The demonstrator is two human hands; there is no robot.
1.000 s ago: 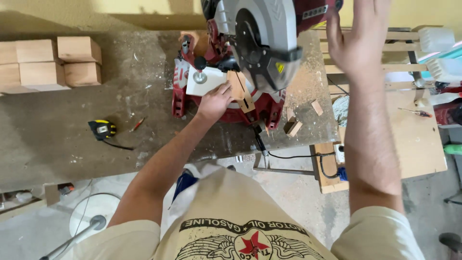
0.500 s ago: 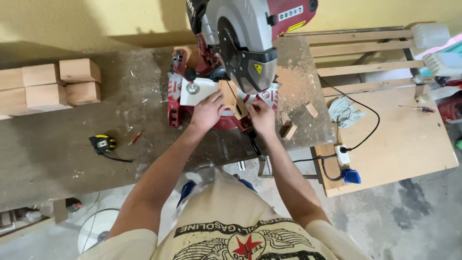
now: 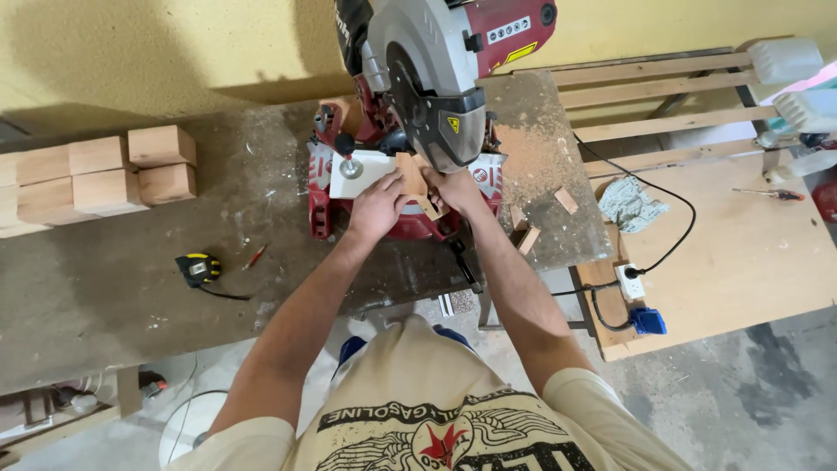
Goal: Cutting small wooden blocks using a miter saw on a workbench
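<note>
Here, the scene is set out by item.

Workpiece: a small wood piece (image 3: pixel 412 185) is laid on the red mitre saw (image 3: pixel 410 131) table, just under the raised blade guard (image 3: pixel 436 96), near the middle of the workbench's (image 3: pixel 131 296) back edge.

Left hand: the left hand (image 3: pixel 377 208) is pressed flat over the wood piece's left part, fingers narrow and closed on it, so that the piece is kept seated on the saw table.

Right hand: the right hand (image 3: pixel 453 187) is closed on the piece's right end, directly below the guard; the grip is judged to serve alignment.

Obstruction: the guard hangs over both hands and hides the far end of the piece.

Left end of bench: wooden blocks (image 3: pixel 105 170) are stacked in rows.

Front edge: a tape measure (image 3: pixel 197 268) and a red pencil (image 3: pixel 255 255) are lying well apart from the saw.

Right of saw: sawdust and offcuts (image 3: pixel 540 218) are scattered; a power strip (image 3: pixel 629 282) and cable are placed on the adjoining plywood board (image 3: pixel 750 253).
</note>
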